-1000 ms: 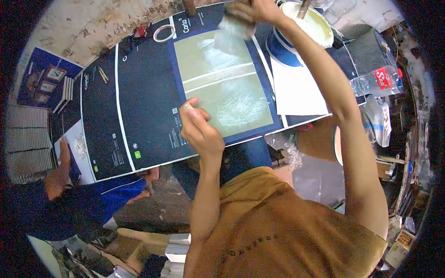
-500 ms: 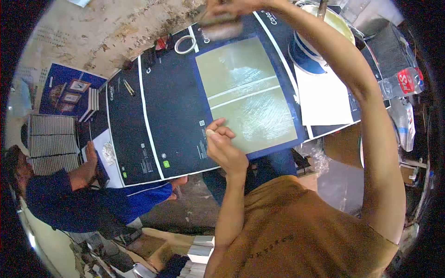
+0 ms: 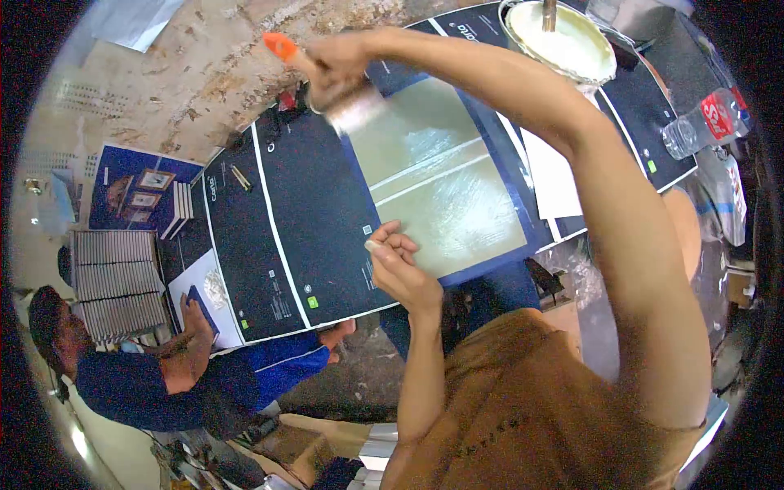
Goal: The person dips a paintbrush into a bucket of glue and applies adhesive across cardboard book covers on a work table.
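Note:
My right hand is wrapped round a wide flat brush with an orange handle end. Motion blurs its pale bristles, which are at the upper left corner of a cover sheet. This beige cover sheet has a blue border, two white strips across it and wet, shiny streaks. My left hand is close to the sheet's lower left edge, fingers curled and nothing visible in them. At the upper right is a bucket of white paste with a stick standing in it.
Black printed boards cover the table. White paper lies to the sheet's right, near a plastic bottle. On the left, a co-worker sits by stacked books and a blue printed cover.
My right hand has swung left and down with the brush, bringing the bristles to the sheet's upper left corner. The left hand stays curled in nearly the same spot. The view has shifted slightly.

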A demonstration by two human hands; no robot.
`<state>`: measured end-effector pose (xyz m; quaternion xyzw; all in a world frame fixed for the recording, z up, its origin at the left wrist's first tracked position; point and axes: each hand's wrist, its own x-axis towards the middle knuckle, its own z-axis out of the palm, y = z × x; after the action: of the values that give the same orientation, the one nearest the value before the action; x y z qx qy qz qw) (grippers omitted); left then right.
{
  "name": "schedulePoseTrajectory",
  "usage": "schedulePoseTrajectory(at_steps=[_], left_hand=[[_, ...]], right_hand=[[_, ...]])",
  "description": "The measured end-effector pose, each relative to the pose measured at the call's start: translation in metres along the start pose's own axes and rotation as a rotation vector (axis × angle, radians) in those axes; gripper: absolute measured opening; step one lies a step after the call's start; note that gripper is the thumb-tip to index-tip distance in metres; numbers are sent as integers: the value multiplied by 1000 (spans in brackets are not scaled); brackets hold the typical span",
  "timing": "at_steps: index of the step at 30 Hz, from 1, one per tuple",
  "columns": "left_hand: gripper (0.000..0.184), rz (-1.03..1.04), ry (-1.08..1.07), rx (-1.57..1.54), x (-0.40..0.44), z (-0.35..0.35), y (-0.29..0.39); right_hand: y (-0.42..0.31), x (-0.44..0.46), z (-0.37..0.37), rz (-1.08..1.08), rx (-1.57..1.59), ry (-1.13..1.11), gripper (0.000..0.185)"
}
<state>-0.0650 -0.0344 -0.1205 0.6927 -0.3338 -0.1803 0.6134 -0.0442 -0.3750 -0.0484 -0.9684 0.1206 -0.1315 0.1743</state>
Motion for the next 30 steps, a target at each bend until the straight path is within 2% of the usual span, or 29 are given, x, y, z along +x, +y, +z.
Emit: schedulePoseTrajectory(at_steps=[1,4,6,8,10,11,14,15,16,18,20,21,24,26,27,29,30], left_hand=[[61,1,3,-9,-1,1,0],[61,-11,23,-33,2,-1,2],[60,-52,23,-64,-1,2,6],[61,-26,10,-64,0,3,4],[61,-8,4,-73,-2,-2,1],[61,2,13,-94,-1,0,1],[60,25,15,-96,0,1,-2],[60,48,6,-75,0,-1,-2],[60,65,-4,-49,-1,-2,-1],[60,26,0,-98,-1,-1,0],[60,8,20,-112,0,-5,1],[60,7,22,-105,0,-5,2],[60,51,17,-80,-2,-2,0],[60,74,9,-55,-2,0,0],[59,70,13,-36,-1,-1,1],[59,73,25,-10,2,-4,-7],[59,89,25,-1,2,-5,-8]], right_hand=[[6,0,-2,34,-48,260,33],[-5,-22,-24,121,-64,356,37],[-26,-60,-21,76,143,349,45],[-8,-88,-21,105,-89,115,48],[16,-110,-32,270,-121,313,52],[43,-109,-32,450,-329,388,47],[-22,-122,-47,630,-113,470,52],[-26,-130,-32,446,-8,555,56],[-32,-137,-16,235,61,581,48],[-27,-154,-16,430,-47,317,41],[-4,-160,-30,648,-256,331,37],[-38,-159,-44,656,-367,392,38],[-79,-146,-20,686,-16,695,50],[-103,-148,10,457,177,643,49],[-114,-151,19,520,133,467,46],[-113,-179,10,733,171,386,41],[-96,-200,4,717,16,448,36]])
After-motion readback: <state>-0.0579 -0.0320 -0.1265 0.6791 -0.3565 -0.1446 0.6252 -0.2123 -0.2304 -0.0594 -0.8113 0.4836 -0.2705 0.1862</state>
